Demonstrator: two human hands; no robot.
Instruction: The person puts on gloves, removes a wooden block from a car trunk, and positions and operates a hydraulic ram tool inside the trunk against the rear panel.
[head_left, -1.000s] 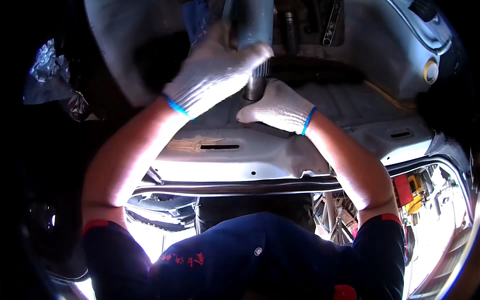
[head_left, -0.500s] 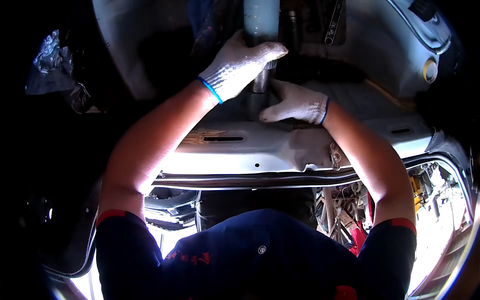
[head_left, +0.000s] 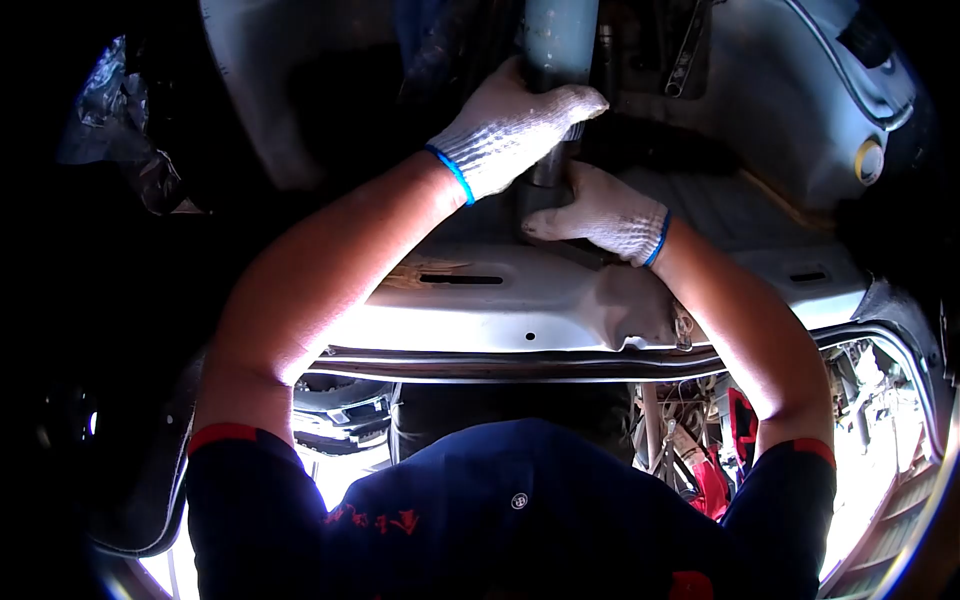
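Observation:
A light blue cylinder (head_left: 560, 42) with a dark lower end and a narrower metal rod (head_left: 546, 172) below it stands inside the vehicle body, leaning slightly. My left hand (head_left: 530, 120), in a white knit glove with a blue cuff, is wrapped around the cylinder's lower end. Lower down, my right hand (head_left: 606, 212), gloved the same way, is beside the rod. Its thumb points left and lies well apart from the fingers, whose tips are partly hidden. Whether it touches the rod is hard to see.
A pale sheet-metal sill (head_left: 560, 315) with slots crosses below my hands, edged by a dark rubber seal (head_left: 520, 368). A wrench (head_left: 684, 68) lies at the back. Crumpled foil (head_left: 105, 95) hangs at left; a yellow-rimmed round part (head_left: 868, 160) is at right.
The cylinder's top and my left hand have shifted right, so the cylinder now leans where it stood nearly upright. My right hand has moved only slightly. The whole view has shifted a little.

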